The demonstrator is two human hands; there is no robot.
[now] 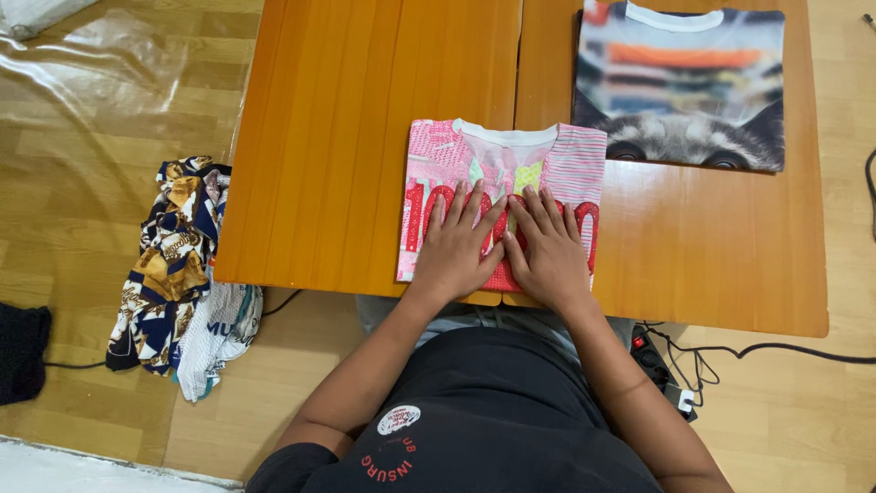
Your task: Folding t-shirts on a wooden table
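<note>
Item: left hand (453, 251) and right hand (547, 253), both flat with fingers spread, gripping nothing, palms pressing a folded pink shirt (558, 164) at the near edge of the orange desk (347, 137). The shirt looks soft, light and limp, best taken by its folded edges. Also present: a folded cat-print shirt (684, 87) further back; a heap of clothes (178, 274) on the floor.

pink shirt (504, 173): middle print hidden under left hand (453, 251) and right hand (547, 256), lower edge partly covered
folded shirt (680, 87): at table (365, 137) far right corner, print blurred, collar cut by top edge
dark cloth (23, 351): cut by left edge, kind unclear
clothes pile (178, 274): on floor, pieces not separable
</note>
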